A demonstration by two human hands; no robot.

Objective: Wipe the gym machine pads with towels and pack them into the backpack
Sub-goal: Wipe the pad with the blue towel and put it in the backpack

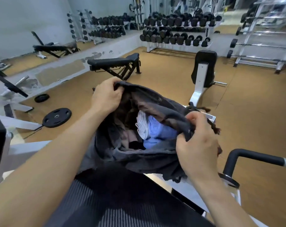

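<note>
Both bare forearms reach forward, the left hand (106,95) and right hand (198,141) each clenched, fingers (193,119) curled tight.

The backpack (155,102) is matt dark cloth; the towels (155,130) inside look soft and ribbed. The handle (253,157) has matt black padding and a shiny metal end.

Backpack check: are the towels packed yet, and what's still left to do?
Done, by the look of it: a white towel and a blue towel lie inside the backpack. In hand: the left hand grips the far rim and the right hand pinches the near rim by the drawstring, holding the mouth open. Left: closing the backpack. Whether the pads were wiped cannot be told.
</note>
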